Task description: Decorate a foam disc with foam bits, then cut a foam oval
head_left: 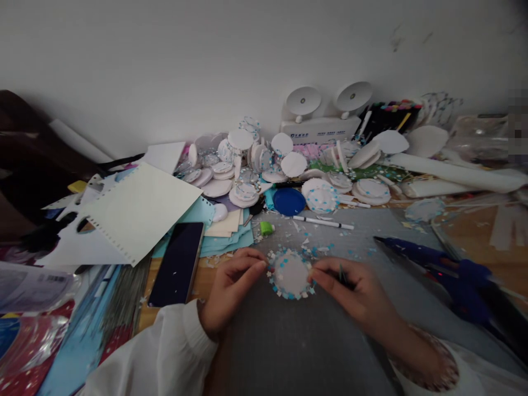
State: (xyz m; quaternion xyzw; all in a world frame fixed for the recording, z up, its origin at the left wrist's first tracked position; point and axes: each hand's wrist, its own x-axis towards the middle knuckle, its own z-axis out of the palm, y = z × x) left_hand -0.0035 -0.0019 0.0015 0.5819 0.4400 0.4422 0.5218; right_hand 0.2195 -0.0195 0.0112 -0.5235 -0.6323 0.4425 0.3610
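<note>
A round white disc (pixel 292 273), its rim ringed with small blue and white paper pieces, is in front of me over a grey mat (pixel 284 346). My left hand (pixel 237 283) pinches its left edge between thumb and forefinger. On the opposite edge, the thumb and forefinger of my right hand (pixel 355 286) are closed on the rim. A thin dark pointed thing (pixel 342 274) shows between the right hand's fingers; its kind is unclear. Loose blue and white bits (pixel 325 249) lie on the mat just beyond the disc.
A blue glue gun (pixel 437 269) lies at right, and a phone (pixel 176 264) at left beside papers (pixel 144 212). Farther back are a white pen (pixel 323 222), a green cap-like piece (pixel 266 228), a blue lid (pixel 289 202) and heaped white discs (pixel 216 187). A two-headed lamp (pixel 322 125) stands against the wall.
</note>
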